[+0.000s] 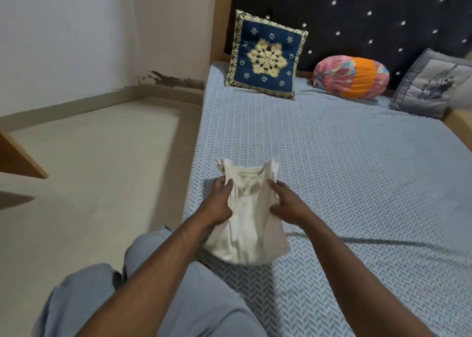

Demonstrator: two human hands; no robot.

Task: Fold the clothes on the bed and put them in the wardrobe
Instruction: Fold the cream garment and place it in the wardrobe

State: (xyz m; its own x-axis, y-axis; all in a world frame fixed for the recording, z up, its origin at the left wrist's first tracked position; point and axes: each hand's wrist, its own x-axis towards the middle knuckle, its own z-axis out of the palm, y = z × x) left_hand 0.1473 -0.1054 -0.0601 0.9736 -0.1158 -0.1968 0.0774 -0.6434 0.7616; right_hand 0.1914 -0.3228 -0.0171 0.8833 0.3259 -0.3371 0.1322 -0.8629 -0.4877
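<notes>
Your left hand (pixel 220 202) grips the left edge of the white vest (pixel 251 230) just under its shoulder strap, fingers curled into the cloth, thumb on top. Your right hand (pixel 286 204) pinches the right edge: forefinger laid out toward the neckline, thumb pressed on the fabric lower down, other fingers hidden behind it.

The vest is held between both hands, straps pointing toward the headboard (pixel 357 10), hem bunched and resting on the bed (pixel 344 173) close to its left edge. The sheet is pale blue with a herringbone print.

Your knees in grey-blue trousers (pixel 184 298) sit just beside that edge.

Farther up the bed, leaning on the dark studded headboard: blue embroidered cushion (pixel 265 56), pink-and-orange bolster (pixel 352 77), grey cushion (pixel 431 84).

Left of the bed is beige floor (pixel 89 170); a wooden corner (pixel 18 158) juts in at the frame edge.
</notes>
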